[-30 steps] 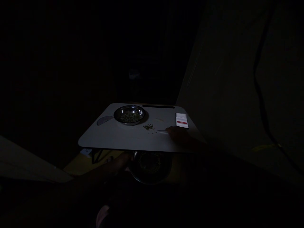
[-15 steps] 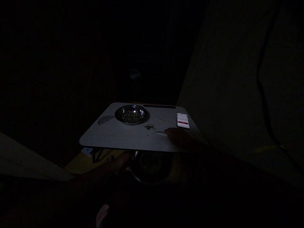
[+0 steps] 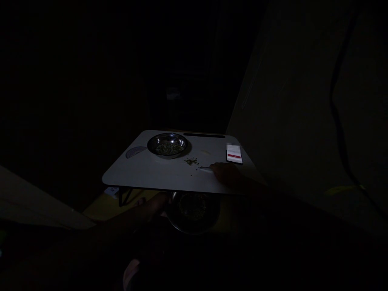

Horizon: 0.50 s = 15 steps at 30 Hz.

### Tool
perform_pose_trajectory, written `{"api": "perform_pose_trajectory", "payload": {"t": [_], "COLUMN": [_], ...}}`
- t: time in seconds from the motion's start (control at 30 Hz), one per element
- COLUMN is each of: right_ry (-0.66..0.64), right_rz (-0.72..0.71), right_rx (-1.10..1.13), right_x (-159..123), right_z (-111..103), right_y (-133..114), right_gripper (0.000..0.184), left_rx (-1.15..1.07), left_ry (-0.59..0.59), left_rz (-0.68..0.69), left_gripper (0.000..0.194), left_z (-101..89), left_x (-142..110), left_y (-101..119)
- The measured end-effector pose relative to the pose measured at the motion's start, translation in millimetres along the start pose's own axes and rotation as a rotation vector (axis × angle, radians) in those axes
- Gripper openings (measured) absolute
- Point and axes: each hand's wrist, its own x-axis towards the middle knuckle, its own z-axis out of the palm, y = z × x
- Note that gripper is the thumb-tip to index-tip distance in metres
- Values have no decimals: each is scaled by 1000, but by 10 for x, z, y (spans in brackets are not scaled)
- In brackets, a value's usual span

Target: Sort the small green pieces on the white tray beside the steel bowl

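My right hand (image 3: pixel 226 173) is closed around a knife (image 3: pixel 206 169) whose pale, pointed blade lies low over the white table (image 3: pixel 145 176). The blade tip is beside a small scatter of greenish seeds or beans (image 3: pixel 191 161). Below the table's near edge, my left hand (image 3: pixel 160 202) grips the left rim of a metal bowl (image 3: pixel 194 230). More of the small greenish pieces lie inside that bowl, dimly seen. On the table's far left part stands a shiny steel bowl (image 3: pixel 167 155) with many such pieces in it.
A lit phone (image 3: pixel 234 155) lies at the table's right side. A half-round marking (image 3: pixel 135 152) shows on the left, and a dark slot (image 3: pixel 204 135) runs along the back edge. A pale wall (image 3: pixel 281 121) with a hanging cable rises at right. The room is very dark.
The knife tip has shifted slightly beside the scattered pieces, and a few loose ones nearby have changed place. My left hand and the lower bowl stay nearly still.
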Motion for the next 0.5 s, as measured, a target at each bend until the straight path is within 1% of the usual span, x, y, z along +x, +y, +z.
{"api": "perform_pose_trajectory", "payload": {"t": [0.1,0.27,0.4,0.5], "right_ry": [-23,-4,-24,-20], "right_rz": [29,15,33,37], "right_rx": [0,-25,-35,-42], "right_x": [-1,-7,-2,2], "right_z": [-4,0,-7,-13], "right_y": [12,27,11,-2], "right_gripper": [33,33,33,33], "left_rx": [-27,-24,-4,9], "left_ry": [-65,-85,-106,-102], "left_rz": [-22,-12,27,25], "left_gripper": [6,6,8,8], "left_z": [5,-3,-28,-32], "left_x": [-5,1,57,66], "left_y": [12,14,-23,-24]}}
